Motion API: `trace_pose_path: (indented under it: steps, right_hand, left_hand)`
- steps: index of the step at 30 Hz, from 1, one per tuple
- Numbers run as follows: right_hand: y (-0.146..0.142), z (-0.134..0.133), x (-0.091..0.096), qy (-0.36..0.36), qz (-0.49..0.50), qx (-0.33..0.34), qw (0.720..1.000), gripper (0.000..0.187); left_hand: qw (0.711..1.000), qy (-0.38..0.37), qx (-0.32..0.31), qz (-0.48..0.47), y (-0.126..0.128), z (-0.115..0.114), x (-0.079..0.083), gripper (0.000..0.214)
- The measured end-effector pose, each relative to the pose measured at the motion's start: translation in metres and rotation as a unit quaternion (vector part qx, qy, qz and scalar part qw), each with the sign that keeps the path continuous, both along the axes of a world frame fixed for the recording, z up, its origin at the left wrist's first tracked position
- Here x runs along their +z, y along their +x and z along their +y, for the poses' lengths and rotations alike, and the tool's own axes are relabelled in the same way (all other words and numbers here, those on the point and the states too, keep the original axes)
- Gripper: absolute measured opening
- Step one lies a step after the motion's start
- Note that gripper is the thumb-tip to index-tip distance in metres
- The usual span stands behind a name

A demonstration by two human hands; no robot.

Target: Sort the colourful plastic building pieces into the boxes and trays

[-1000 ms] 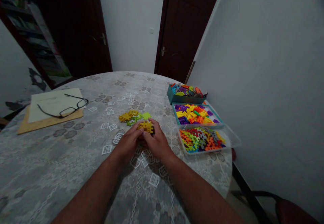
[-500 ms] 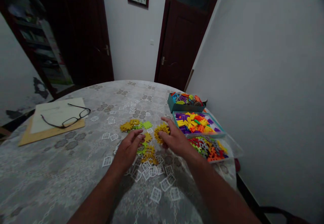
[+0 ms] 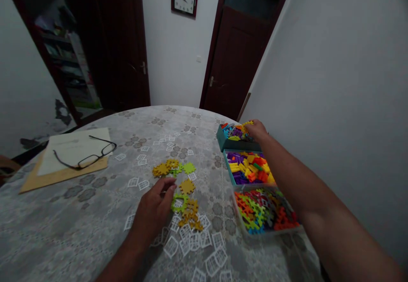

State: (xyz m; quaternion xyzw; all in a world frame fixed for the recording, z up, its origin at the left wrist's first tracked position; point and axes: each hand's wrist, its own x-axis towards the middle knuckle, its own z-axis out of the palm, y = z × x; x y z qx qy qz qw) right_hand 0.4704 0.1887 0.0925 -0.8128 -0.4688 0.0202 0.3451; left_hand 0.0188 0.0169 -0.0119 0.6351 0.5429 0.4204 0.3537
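Note:
My right hand is over the far teal box, its fingers closed on a yellow gear-shaped building piece above the mixed coloured pieces there. My left hand rests on the table, its fingers loosely bent and apart, with nothing visible in them. Just right of it lie a lime-green gear ring, a flat yellow gear piece and some joined yellow pieces. Beyond its fingertips are a yellow cluster and a lime gear piece.
A tray of purple, yellow and orange connectors and a clear bin of gear pieces line the right side. White window-shaped pieces are scattered about. Eyeglasses lie on paper over a board at left.
My right hand has moved from the table's middle to the far box, carrying the yellow piece. My left hand has moved slightly down and left. The view has shifted a little.

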Motion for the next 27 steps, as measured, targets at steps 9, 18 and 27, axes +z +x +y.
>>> trace_pose_path:
  steps: [9, 18, 27]
  right_hand:
    - [0.012, 0.051, -0.006, -0.060, -0.080, 0.000, 0.995, 0.059]
    - [0.000, 0.041, -0.026, -0.094, -0.152, -0.013, 0.984, 0.051]
    - [-0.017, 0.039, -0.036, -0.096, -0.176, 0.026, 0.979, 0.043]
  left_hand:
    - [0.999, 0.013, 0.011, 0.027, 0.000, 0.000, -0.005, 0.036]
    - [0.999, 0.028, 0.009, 0.029, 0.000, -0.002, -0.004, 0.033]
    - [0.999, 0.034, 0.005, 0.022, 0.001, -0.003, -0.003, 0.029]
